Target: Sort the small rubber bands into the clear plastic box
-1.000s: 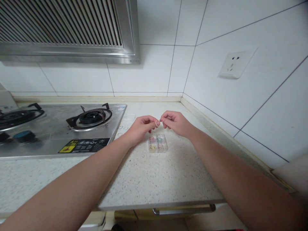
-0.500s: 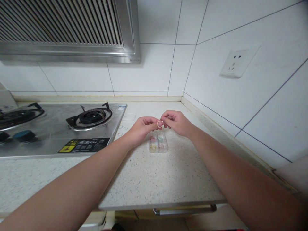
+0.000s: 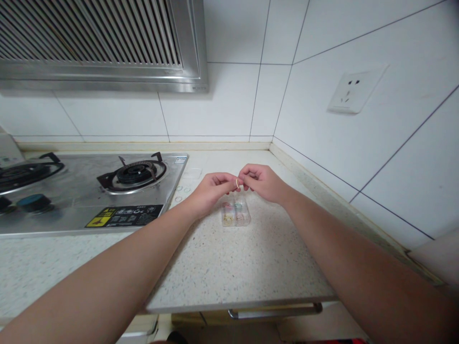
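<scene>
My left hand and my right hand meet above the speckled countertop, fingertips pinched together. Between them sits a small pale ring-shaped band, held by both pinches. Just below the hands lies a small clear plastic box with compartments of little coloured pieces. Both fists are curled, so only the edge of the band shows.
A steel gas hob with black burners and knobs fills the left of the counter. A range hood hangs above it. White tiled walls meet in the corner, with a wall socket on the right. A drawer handle runs under the counter edge.
The small band has turned between my fingertips, from showing its open loop to nearly edge-on. Both hands stay in the same place above the clear box.
</scene>
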Demonstrator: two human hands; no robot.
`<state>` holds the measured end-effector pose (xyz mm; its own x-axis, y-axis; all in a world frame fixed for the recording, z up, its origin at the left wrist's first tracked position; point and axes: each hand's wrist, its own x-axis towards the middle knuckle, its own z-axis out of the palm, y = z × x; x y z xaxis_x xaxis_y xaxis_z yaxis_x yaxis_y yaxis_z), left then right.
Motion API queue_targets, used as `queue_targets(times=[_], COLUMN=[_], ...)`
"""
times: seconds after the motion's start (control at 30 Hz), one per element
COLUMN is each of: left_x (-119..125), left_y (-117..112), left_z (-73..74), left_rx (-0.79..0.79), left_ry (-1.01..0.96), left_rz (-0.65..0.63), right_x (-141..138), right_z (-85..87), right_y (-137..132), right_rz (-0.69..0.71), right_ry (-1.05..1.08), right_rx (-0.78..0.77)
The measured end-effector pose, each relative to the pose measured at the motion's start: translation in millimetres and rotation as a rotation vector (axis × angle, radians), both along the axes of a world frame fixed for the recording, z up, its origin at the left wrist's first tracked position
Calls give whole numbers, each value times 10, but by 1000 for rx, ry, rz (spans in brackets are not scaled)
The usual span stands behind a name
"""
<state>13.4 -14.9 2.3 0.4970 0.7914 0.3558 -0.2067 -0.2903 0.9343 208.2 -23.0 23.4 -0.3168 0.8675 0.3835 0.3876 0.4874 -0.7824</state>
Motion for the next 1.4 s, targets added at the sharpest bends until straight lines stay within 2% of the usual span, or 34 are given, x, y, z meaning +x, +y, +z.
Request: queue_targets(times=[0.1,0.33,0.63,0.9,1.4], left_x=[0,-13,-16,-15,-1], left_y=[18,104,104,90,73], left_z=[-15,-38,-10,-13,-8], left_rx=[17,56,65,57,36], left_ry=[-1,21,-17,-25,-41], left_rz=[-3,113,185,189,203], right_x=[-5,-12,1,-13,-28], right_z=[-3,5,21,18,37], right_y=[-2,-20,-35,-16,-14], right_rz=[9,3,35,-43,-36], right_ry=[3,20,62,55,104], right_rx=[-4,13,-3,70,114])
